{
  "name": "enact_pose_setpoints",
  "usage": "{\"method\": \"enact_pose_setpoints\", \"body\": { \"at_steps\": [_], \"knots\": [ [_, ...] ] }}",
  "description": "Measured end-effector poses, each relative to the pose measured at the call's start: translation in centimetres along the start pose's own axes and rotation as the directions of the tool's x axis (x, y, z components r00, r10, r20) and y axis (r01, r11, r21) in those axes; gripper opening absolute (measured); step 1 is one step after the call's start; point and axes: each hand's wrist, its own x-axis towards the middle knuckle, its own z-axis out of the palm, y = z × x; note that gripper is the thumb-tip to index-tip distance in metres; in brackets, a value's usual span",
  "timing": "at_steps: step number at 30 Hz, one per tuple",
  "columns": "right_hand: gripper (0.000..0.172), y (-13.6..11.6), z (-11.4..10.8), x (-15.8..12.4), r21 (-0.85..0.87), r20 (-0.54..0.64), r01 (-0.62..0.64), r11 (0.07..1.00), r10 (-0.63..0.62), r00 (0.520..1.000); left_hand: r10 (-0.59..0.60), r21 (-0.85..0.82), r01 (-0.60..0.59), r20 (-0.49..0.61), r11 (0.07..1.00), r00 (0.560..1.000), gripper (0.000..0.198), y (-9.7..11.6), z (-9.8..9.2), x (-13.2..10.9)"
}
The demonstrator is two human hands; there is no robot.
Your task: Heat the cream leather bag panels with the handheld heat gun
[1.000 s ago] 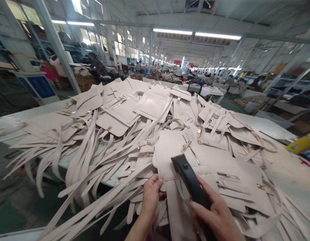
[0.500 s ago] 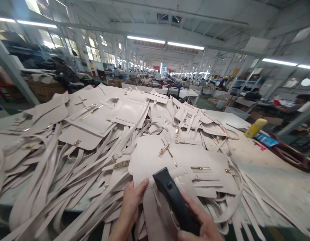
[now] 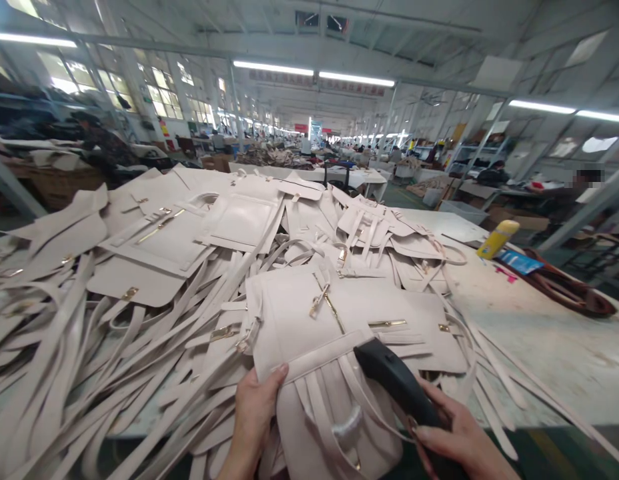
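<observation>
- Near the bottom of the view, the left hand (image 3: 253,415) is clamping the lower left corner of a cream bag piece (image 3: 299,327), with the thumb pressing on top of the folded hem and the fingers tucking underneath.
- The right hand (image 3: 462,443) is wrapping around the grip of a black tool (image 3: 392,380), fingers closing firmly on it. The tool's rounded tip is pointing up and to the left and is touching the lower edge of the bag piece, right of its middle.
- The bag piece is lying flat on top of the heap, straight in front of the person, just beyond and between the two hands.
- A gold zip pull (image 3: 319,301) is resting on the middle of the bag piece, and a short gold zip (image 3: 387,323) is running across its right part.
- Cream straps (image 3: 334,407) are hanging from the hem toward the person, between the hands.
- A pile (image 3: 119,293) of matching cream pieces and long strips is covering the left and far parts of the table (image 3: 544,347), with many strips spilling over the near edge.
- On the bare right part of the table, a yellow bottle (image 3: 497,239) is resting just beside a blue packet (image 3: 520,262), and a brown strap (image 3: 572,297) is curling near the far right edge.
</observation>
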Motion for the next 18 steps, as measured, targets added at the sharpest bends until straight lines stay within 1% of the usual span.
{"method": "enact_pose_setpoints", "body": {
  "at_steps": [2, 4, 6, 8, 10, 12, 15, 18],
  "knots": [
    [0.090, -1.0, 0.0, 0.8, -0.012, -0.028, 0.012, 1.000, -0.012, 1.000, 0.012, 0.021, -0.011, -0.008, 1.000, 1.000, 0.036, -0.1, 0.0, 0.1],
    [0.093, -2.0, -0.8, 1.0, -0.015, -0.089, 0.062, 0.998, -0.063, 0.994, 0.019, 0.039, -0.017, -0.039, 0.999, 0.999, 0.037, -0.4, -0.1, 0.2],
    [0.091, -2.3, -2.0, 0.3, -0.006, -0.150, 0.100, 0.995, -0.100, 0.984, 0.012, 0.036, -0.009, -0.076, 0.999, 0.997, 0.037, -0.6, -0.1, 0.2],
    [0.089, -1.9, -3.2, -0.8, 0.003, -0.173, 0.083, 0.997, -0.081, 0.981, -0.005, 0.017, 0.006, -0.081, 1.000, 0.997, 0.037, -0.6, 0.0, 0.2],
    [0.088, -1.1, -3.9, -1.9, 0.001, -0.139, 0.045, 0.999, -0.044, 0.989, -0.016, 0.008, 0.017, -0.076, 1.000, 0.997, 0.038, -0.4, 0.2, 0.2],
    [0.087, -0.2, -3.8, -2.4, -0.020, -0.078, 0.019, 1.000, -0.020, 0.997, -0.020, 0.017, 0.021, -0.066, 1.000, 0.998, 0.038, -0.1, 0.3, 0.0],
    [0.089, 0.5, -2.8, -1.6, -0.075, -0.004, -0.010, 0.997, 0.010, 1.000, -0.030, 0.059, 0.031, -0.023, 0.998, 0.999, 0.041, 0.6, 0.6, -0.5],
    [0.092, 0.0, -2.1, -0.2, -0.105, 0.030, -0.029, 0.994, 0.032, 0.999, -0.074, 0.082, 0.070, 0.045, 0.994, 0.996, 0.043, 0.8, 0.7, -1.7]
  ]
}}
